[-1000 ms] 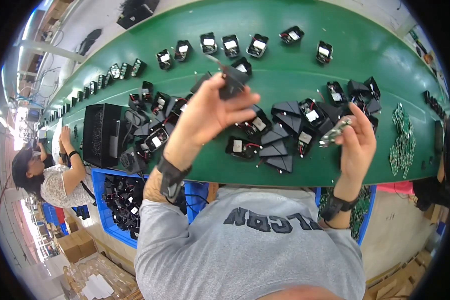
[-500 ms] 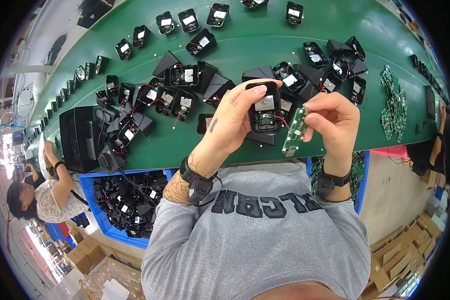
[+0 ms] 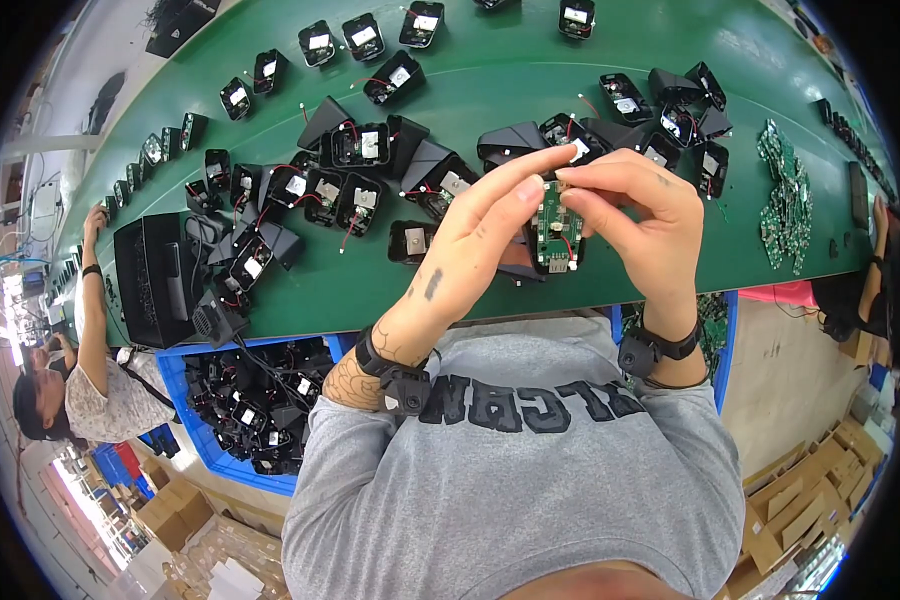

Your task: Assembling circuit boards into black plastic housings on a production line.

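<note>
My left hand (image 3: 482, 228) is wrapped round a small black plastic casing (image 3: 581, 250), its thumb near the casing's upper end. Over the casing's open side lies a narrow green circuit board (image 3: 553, 228) with a metal connector at its lower end. The thumb and forefinger of my right hand (image 3: 652, 212) pinch this board's top end. A thin red wire shows across the board. Both hands meet above the green table, and my fingers hide part of the casing. Close by my left hand lies another open black casing (image 3: 411, 241).
Open black casings with red wires are scattered over the green table (image 3: 370, 285). A pile of circuit boards (image 3: 785, 205) lies at the right. Blue bins (image 3: 185, 400) stand below the near edge. At the left are a black box (image 3: 140, 280) and a person (image 3: 100, 375) reaching over the table.
My right hand has moved left and up, bringing the circuit board from beside the casing onto its open side. The person at the left has stretched an arm farther along the table.
</note>
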Action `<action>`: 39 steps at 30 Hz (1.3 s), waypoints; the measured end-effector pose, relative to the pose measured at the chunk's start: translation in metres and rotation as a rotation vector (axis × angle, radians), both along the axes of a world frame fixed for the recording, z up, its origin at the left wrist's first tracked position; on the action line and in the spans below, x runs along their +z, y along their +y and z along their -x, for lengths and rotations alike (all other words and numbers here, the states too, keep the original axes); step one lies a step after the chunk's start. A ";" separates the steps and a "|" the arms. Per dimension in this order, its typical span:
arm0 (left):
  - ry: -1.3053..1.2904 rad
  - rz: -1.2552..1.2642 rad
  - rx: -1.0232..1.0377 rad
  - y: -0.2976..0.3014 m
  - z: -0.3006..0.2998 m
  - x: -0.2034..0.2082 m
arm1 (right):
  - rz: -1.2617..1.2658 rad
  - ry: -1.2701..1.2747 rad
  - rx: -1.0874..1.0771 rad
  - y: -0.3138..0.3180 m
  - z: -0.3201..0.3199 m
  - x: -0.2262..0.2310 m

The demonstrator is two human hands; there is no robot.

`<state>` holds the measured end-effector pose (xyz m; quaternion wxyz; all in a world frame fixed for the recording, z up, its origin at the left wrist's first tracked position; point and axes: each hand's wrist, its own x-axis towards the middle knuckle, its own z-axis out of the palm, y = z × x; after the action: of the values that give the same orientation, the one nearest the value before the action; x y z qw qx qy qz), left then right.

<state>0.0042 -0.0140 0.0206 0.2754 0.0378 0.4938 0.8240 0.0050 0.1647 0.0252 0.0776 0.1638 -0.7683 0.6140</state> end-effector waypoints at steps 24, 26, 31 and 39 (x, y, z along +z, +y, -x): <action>0.346 0.225 -0.110 0.004 -0.017 0.008 | 0.325 -0.380 0.043 -0.011 -0.013 -0.013; 0.366 0.259 -0.110 0.001 -0.016 0.006 | 0.409 -0.490 0.023 -0.013 -0.016 -0.015; 0.505 0.313 -0.195 -0.003 -0.010 0.008 | 0.419 -0.318 0.014 -0.005 -0.025 -0.024; 0.739 0.361 -0.089 -0.014 -0.019 0.006 | 0.389 -0.189 0.145 -0.010 -0.018 -0.013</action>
<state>0.0233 -0.0284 0.0270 0.1173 0.3035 0.6940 0.6423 0.0234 0.1546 0.0117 -0.0089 0.1426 -0.6256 0.7669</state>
